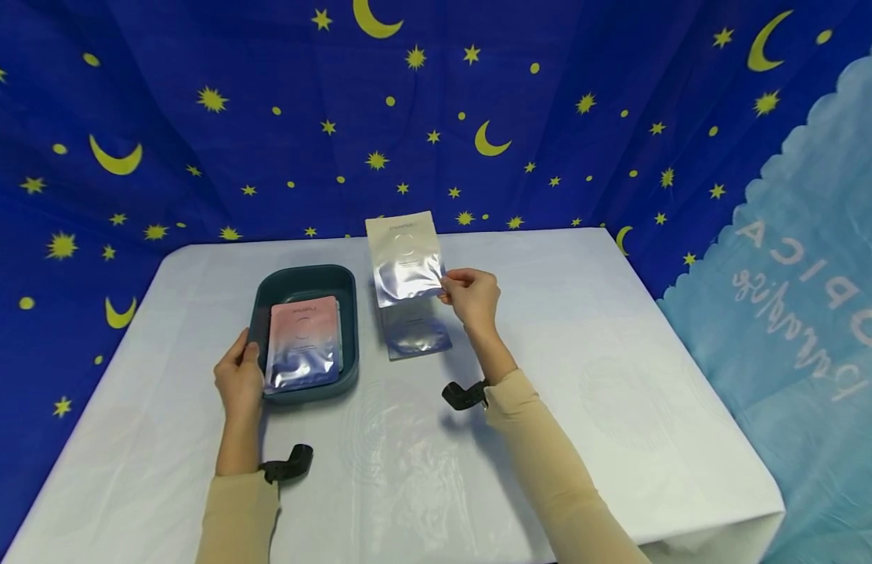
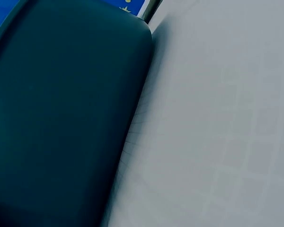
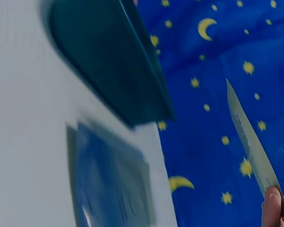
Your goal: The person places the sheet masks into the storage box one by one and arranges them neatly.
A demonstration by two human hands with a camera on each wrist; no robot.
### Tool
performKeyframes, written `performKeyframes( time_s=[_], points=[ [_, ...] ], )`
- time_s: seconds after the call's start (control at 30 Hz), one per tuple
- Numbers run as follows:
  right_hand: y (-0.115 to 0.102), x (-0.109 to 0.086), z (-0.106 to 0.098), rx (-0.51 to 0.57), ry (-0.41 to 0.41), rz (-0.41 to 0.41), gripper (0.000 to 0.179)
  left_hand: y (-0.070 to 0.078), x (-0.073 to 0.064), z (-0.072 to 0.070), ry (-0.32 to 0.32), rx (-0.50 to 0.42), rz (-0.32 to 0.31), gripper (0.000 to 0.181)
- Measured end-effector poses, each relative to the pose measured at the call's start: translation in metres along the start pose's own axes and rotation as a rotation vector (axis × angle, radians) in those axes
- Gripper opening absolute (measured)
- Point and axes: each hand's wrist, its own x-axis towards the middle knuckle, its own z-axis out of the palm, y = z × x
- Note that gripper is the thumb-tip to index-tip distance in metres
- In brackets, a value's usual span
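My left hand (image 1: 240, 376) grips the left rim of a dark teal plastic basin (image 1: 349, 329), thumb at the rim. Inside the basin lies a pink-to-blue foil sachet (image 1: 304, 341), with the edge of another showing beneath it. My right hand (image 1: 475, 299) pinches a cream-to-blue foil sachet (image 1: 405, 254) by its lower right edge, holding it up off the table. Below it, partly covered in the head view, another blue foil sachet (image 1: 416, 333) lies on the table. In the right wrist view the held sachet (image 3: 250, 137) shows nearly edge-on, with thumb and finger on its end.
A white cloth covers the table (image 1: 619, 368). Behind it hangs a blue curtain (image 1: 436, 110) with yellow moons and stars, and a light blue cloth (image 1: 816, 298) with lettering is on the right. Each wrist carries a black camera mount (image 1: 289, 464).
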Motion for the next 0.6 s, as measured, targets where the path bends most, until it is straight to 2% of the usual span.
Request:
performKeyframes(
  time_s=[0.17, 0.37, 0.6],
  points=[
    [0.0, -0.014, 0.028, -0.031, -0.082, -0.03, 0.012, 0.0, 0.0, 0.001, -0.003, -0.003, 0.0, 0.042],
    [-0.001, -0.033, 0.06, -0.106, -0.157, -0.106, 0.009, 0.0, 0.0, 0.0, -0.013, 0.005, 0.012, 0.043],
    [0.001, -0.055, 0.089, -0.344, -0.183, -0.244, 0.006, 0.001, 0.001, 0.0, -0.005, -0.008, 0.009, 0.043]
  ],
)
